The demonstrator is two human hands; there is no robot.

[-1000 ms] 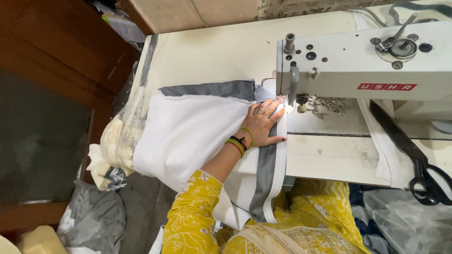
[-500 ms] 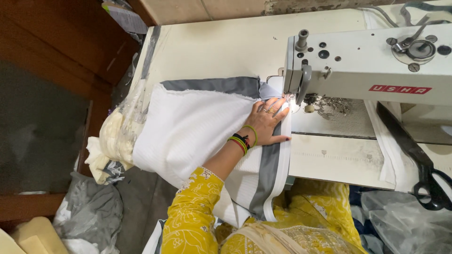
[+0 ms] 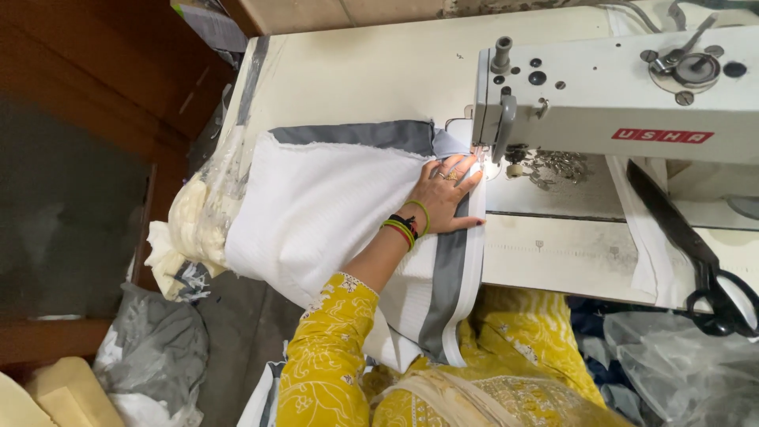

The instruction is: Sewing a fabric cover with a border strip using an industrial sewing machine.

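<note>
Only one of the hands shows: the left hand [image 3: 443, 198] lies flat, fingers spread and pointing toward the needle, pressed down on the white cloth [image 3: 324, 209] with nothing pinched. Its fingertips sit just beside the presser foot [image 3: 484, 162] of the sewing machine [image 3: 624, 95], and the cloth runs from under the palm both toward the needle and back over the near edge of the surface [image 3: 371, 71]. Coloured bangles [image 3: 405, 228] ring the wrist, and a yellow patterned sleeve [image 3: 328, 356] covers the arm below.

The right hand is out of view, so its state cannot be told. The needle itself is hard to make out in the bright spot of light under the machine head. The cloth's far end is bunched at the left edge of the surface, where it mixes with a cream bundle in clear plastic [image 3: 194, 229], and its lower end drops out of sight into the person's lap.

The cloth is white with a fine ribbed texture, bordered by a grey band [image 3: 447, 277] that runs along the top edge and then down beside the hand, with a narrow white strip outside it. To the right, a long white strip [image 3: 644, 229] hangs over the machine bed, and black scissors [image 3: 696, 253] lie near it, well apart from the hand.
</note>
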